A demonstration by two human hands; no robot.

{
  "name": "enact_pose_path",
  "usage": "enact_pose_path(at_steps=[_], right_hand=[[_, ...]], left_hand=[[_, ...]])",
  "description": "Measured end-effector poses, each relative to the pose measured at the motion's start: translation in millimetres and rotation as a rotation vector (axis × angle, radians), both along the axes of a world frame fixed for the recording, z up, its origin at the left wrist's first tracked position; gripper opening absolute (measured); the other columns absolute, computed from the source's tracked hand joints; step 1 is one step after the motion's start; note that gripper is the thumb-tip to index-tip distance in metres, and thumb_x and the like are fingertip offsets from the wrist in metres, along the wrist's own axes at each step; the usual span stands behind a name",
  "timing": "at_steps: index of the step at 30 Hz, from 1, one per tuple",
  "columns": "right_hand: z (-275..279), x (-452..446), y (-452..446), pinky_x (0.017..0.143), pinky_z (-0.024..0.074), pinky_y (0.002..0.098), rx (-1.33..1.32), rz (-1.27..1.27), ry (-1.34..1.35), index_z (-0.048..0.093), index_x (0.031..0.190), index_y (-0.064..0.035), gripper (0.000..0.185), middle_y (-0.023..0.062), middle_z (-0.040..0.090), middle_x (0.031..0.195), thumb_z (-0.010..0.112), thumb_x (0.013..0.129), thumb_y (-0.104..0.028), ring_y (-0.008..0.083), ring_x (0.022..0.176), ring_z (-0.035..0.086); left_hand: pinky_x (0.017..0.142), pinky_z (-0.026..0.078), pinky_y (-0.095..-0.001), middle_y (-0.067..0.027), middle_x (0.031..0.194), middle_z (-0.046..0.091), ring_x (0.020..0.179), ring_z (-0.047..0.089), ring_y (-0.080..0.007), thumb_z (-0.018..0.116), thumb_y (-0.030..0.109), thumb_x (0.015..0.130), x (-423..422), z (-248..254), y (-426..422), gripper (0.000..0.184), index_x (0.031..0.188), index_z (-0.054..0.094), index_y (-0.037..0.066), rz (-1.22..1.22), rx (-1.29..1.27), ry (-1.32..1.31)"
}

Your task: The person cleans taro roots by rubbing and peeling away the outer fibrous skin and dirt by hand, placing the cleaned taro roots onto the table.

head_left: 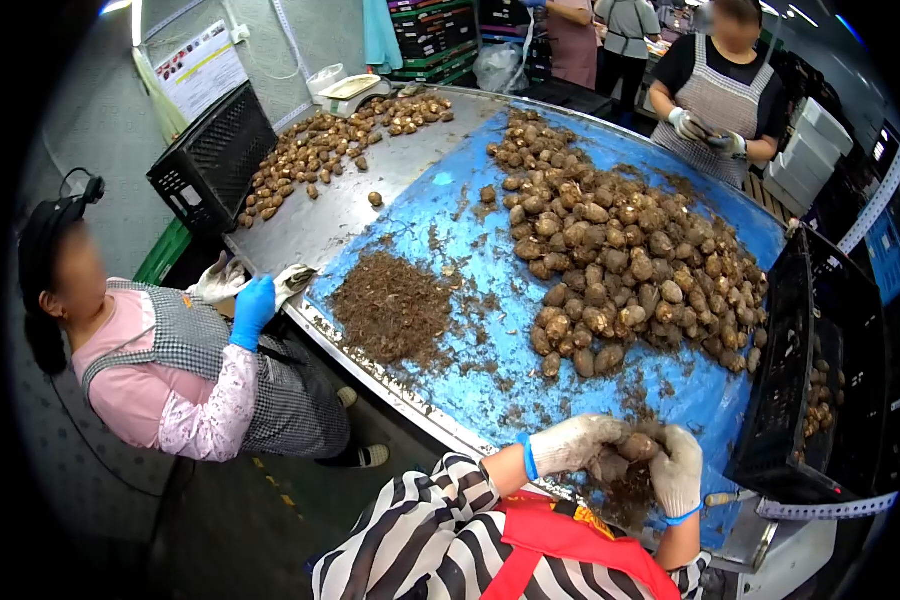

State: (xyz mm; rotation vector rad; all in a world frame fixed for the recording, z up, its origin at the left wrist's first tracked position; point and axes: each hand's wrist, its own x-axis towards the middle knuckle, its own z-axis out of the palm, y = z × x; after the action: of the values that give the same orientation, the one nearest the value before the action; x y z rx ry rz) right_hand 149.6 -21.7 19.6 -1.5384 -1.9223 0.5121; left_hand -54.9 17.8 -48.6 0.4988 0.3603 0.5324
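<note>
Left hand (577,443), gloved, has its fingers curled against a brown tuber (638,447), and the gloved right hand (678,470) closes on it from 3 o'clock, so both hold it above the near edge of the table (410,185). Seen from the hands, a large tuber pile (620,260) lies at 12 o'clock on a blue sheet (425,225), a soil heap (390,308) at 10 and a black crate (770,400) at 2. A person in blue gloves (195,350) stands at 9 o'clock; another in a checked apron (715,95) is near 12, across the table
</note>
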Motion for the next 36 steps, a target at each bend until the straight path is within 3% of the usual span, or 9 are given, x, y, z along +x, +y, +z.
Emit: enact_pose_path(at_steps=[3,5,6,13,19,22,24,30,36], right_hand=[[4.0,2.0,-0.3,0.075,0.0527,0.0401,0.0,-0.022,0.023,0.073,0.096,-0.0027,0.024,0.0172,0.07,0.088,0.057,0.079,0.002,0.0345,0.085,0.068],[11.1,-2.6,-1.5,0.074,0.0521,0.0399,-0.052,-0.097,0.145,0.074,0.097,-0.0032,0.021,0.0169,0.07,0.086,0.059,0.082,-0.001,0.034,0.082,0.067],[14.5,-0.6,-3.9,0.073,0.0519,0.0396,-0.092,-0.133,0.184,0.074,0.098,-0.0026,0.02,0.0169,0.07,0.086,0.059,0.084,-0.003,0.0333,0.081,0.067],[-15.5,19.5,-18.7,0.074,0.0519,0.0349,-0.228,-0.137,0.348,0.072,0.108,0.0004,0.026,0.0169,0.067,0.083,0.057,0.089,-0.007,0.0259,0.079,0.066],[23.1,-15.7,-6.2,0.083,0.0546,0.0346,-0.185,-0.181,0.568,0.072,0.114,-0.0023,0.033,0.0183,0.071,0.101,0.067,0.081,0.0,0.0274,0.091,0.07],[36.5,-26.7,2.5,0.079,0.0547,0.0381,0.04,-0.029,0.278,0.072,0.109,-0.0018,0.029,0.0186,0.07,0.097,0.071,0.08,-0.003,0.0315,0.088,0.069],[23.8,-26.7,3.4,0.072,0.0532,0.0437,0.007,-0.007,0.127,0.071,0.097,-0.002,0.017,0.0182,0.066,0.084,0.071,0.081,-0.009,0.0377,0.08,0.065],[-1.4,-33.6,-4.6,0.07,0.0516,0.0486,-0.277,-0.021,-0.062,0.07,0.091,-0.0044,0.014,0.0202,0.066,0.083,0.066,0.087,-0.017,0.0406,0.081,0.065],[-20.7,-21.2,-12.2,0.08,0.0542,0.0428,-0.514,0.002,0.027,0.073,0.1,-0.007,0.019,0.0187,0.071,0.096,0.066,0.087,-0.02,0.0371,0.092,0.068]], left_hand=[[0.066,0.057,-0.0267,-0.0104,0.108,0.073,0.081,0.071,-0.0176,0.059,0.019,0.1,-12.6,7.0,5.5,0.036,0.131,0.061,-0.001,0.127,0.697,0.121],[0.073,0.056,-0.0257,-0.012,0.109,0.071,0.085,0.07,-0.0171,0.061,0.014,0.096,-16.7,12.9,4.8,0.042,0.135,0.057,-0.002,0.235,0.771,0.126],[0.077,0.056,-0.0258,-0.0133,0.111,0.07,0.09,0.07,-0.0174,0.062,0.011,0.093,-22.2,43.2,1.6,0.047,0.137,0.055,-0.003,0.095,0.274,0.125],[0.094,0.053,-0.0321,-0.0188,0.135,0.06,0.115,0.063,-0.022,0.069,0.007,0.083,-54.4,76.7,22.1,0.054,0.133,0.056,-0.008,0.394,0.395,0.422],[0.084,0.054,-0.0282,-0.016,0.13,0.064,0.096,0.067,-0.0159,0.066,-0.001,0.08,-47.5,80.7,22.2,0.054,0.133,0.058,-0.006,0.357,0.491,0.5],[0.077,0.055,-0.0274,-0.0106,0.112,0.069,0.084,0.068,-0.0137,0.065,0.001,0.084,-35.8,94.5,18.0,0.042,0.126,0.065,-0.001,0.282,0.801,0.738],[0.095,0.053,-0.0331,-0.0134,0.12,0.067,0.11,0.066,-0.0223,0.069,0.007,0.085,-33.0,106.8,14.6,0.038,0.122,0.067,0.002,0.187,0.99,0.863],[0.089,0.055,-0.0369,-0.0154,0.109,0.07,0.101,0.069,-0.0283,0.071,0.019,0.088,-45.3,74.9,6.7,0.032,0.117,0.071,0.006,0.032,1.203,0.882],[0.093,0.056,-0.0311,-0.0148,0.114,0.072,0.104,0.07,-0.0238,0.076,0.025,0.085,-94.2,61.5,31.5,0.038,0.118,0.071,0.006,0.038,0.941,1.013]])
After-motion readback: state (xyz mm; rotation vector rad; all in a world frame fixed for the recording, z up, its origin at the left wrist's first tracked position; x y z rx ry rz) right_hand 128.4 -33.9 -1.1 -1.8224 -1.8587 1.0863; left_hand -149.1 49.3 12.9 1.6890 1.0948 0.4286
